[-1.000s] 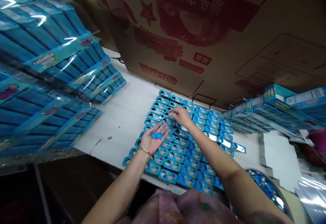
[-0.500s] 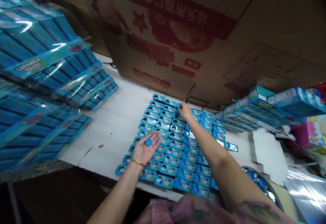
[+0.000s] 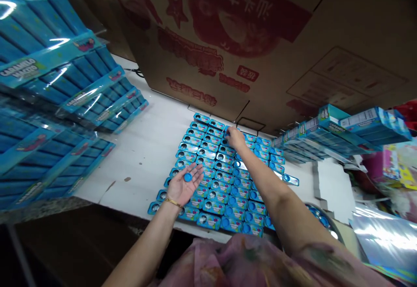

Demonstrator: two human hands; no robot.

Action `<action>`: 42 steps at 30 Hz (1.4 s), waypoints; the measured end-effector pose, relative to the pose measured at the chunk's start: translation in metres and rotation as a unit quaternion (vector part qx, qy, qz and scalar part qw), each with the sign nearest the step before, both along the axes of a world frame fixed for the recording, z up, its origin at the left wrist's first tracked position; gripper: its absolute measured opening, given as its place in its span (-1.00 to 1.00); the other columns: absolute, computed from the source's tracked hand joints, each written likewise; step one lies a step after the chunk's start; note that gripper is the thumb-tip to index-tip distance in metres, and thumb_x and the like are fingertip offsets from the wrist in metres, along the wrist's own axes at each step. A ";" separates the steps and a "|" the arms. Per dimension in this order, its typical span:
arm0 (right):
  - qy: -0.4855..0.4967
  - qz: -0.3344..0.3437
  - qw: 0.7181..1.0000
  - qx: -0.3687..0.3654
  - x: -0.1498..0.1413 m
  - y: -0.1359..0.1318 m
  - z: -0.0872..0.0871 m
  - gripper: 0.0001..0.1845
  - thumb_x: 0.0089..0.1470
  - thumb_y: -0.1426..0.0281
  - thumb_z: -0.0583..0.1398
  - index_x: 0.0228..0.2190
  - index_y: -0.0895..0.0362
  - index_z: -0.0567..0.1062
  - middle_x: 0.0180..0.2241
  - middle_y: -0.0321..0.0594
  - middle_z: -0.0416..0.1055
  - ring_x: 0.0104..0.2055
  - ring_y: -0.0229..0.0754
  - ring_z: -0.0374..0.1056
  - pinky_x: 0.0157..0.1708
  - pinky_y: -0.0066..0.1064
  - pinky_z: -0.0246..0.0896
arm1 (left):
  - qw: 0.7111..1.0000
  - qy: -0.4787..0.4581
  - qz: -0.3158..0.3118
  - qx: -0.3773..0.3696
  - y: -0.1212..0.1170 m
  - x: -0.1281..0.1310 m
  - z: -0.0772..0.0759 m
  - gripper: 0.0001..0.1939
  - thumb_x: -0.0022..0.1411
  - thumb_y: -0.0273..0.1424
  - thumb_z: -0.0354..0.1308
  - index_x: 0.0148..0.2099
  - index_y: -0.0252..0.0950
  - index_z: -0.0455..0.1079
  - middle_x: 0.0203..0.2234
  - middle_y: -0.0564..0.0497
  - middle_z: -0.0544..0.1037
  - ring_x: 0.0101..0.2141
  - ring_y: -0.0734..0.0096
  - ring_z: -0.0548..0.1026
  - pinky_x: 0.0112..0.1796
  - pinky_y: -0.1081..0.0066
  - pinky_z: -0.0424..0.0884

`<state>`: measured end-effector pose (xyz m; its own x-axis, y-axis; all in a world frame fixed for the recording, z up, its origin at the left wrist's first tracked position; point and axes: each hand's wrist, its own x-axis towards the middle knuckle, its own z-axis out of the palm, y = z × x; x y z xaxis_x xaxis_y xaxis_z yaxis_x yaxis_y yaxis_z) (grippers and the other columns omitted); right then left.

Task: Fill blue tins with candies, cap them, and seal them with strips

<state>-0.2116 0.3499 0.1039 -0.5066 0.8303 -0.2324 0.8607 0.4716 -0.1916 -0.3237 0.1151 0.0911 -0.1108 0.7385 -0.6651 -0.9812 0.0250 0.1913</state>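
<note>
Rows of flat blue rectangular tins point(image 3: 208, 221) fill a white table top point(image 3: 137, 165), seen from the head of the person working there. Each tin's long axis runs roughly across the view, and the rows stack away from the body. The left hand point(image 3: 182, 186), with a thin gold bracelet point(image 3: 172, 202) at the wrist, lies open over the near-left part of the rows, palm up, fingers spread and unclenched. One round blue cap point(image 3: 188, 177) sits loose on the palm near the base of the fingers. The right hand point(image 3: 236, 139) reaches farther, to the far end of the rows, its fingers curled down onto the tins there; they hide what lies beneath, so whether they grasp anything cannot be told. That hand is nearer the far tins, the left nearer the close ones. One tin point(image 3: 291, 179) lies apart at the right edge of the rows. Low at right, a metal bowl point(image 3: 321, 219) holds blue caps. Shrink-wrapped packs point(image 3: 65, 78) are stacked at left, their strips reading roughly "Caramelo Macizo"; more boxed packs point(image 3: 329, 132) stand at right. A cardboard carton point(image 3: 260, 30) overhangs the table, printed with red Chinese characters and a red star.
</note>
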 end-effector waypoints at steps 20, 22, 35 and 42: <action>0.276 0.156 0.937 -0.144 0.029 -0.145 0.005 -0.80 -0.06 0.55 0.13 -0.38 0.11 0.51 -0.33 -0.26 0.41 -0.25 -0.29 0.30 -0.24 -0.52 0.16 | 0.999 -0.011 -0.043 0.024 0.026 0.048 0.020 -0.60 0.19 -0.18 -0.15 -0.33 -0.39 0.35 -0.50 -0.06 0.46 -0.50 0.48 0.41 -0.42 0.41 0.40; 0.257 0.114 0.949 -0.144 0.027 -0.118 0.004 -0.80 -0.01 0.52 0.10 -0.38 0.12 0.51 -0.36 -0.27 0.43 -0.29 -0.31 0.32 -0.26 -0.53 0.17 | 0.999 0.003 -0.052 0.016 0.028 0.044 0.023 -0.64 0.17 -0.16 -0.13 -0.32 -0.33 0.34 -0.40 -0.06 0.47 -0.39 0.39 0.44 -0.34 0.30 0.40; -0.133 -0.042 0.984 -0.110 -0.034 0.021 -0.012 -0.60 -0.31 0.49 0.29 -0.28 0.19 0.48 -0.22 -0.01 0.42 -0.20 -0.01 0.35 -0.30 -0.35 0.24 | 0.990 0.102 -0.057 -0.081 -0.028 0.013 0.004 -0.67 0.17 -0.26 -0.07 -0.06 -0.28 0.24 -0.08 -0.18 0.37 -0.10 0.23 0.38 -0.18 0.24 0.38; -0.062 -0.031 0.996 -0.063 -0.004 -0.013 0.000 -0.56 -0.10 0.39 0.19 -0.10 0.09 0.33 -0.17 -0.12 0.39 -0.13 -0.11 0.30 -0.22 -0.37 0.18 | 0.985 0.118 -0.093 -0.080 -0.026 0.022 0.010 -0.72 0.18 -0.30 -0.08 -0.11 -0.30 0.28 -0.14 -0.17 0.41 -0.19 0.28 0.44 -0.23 0.30 0.40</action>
<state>-0.2155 0.3367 0.1039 -0.4159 0.8196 -0.3941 0.9083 0.3953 -0.1366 -0.3016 0.0894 0.1015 -0.1489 0.6478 -0.7471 -0.8855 0.2488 0.3923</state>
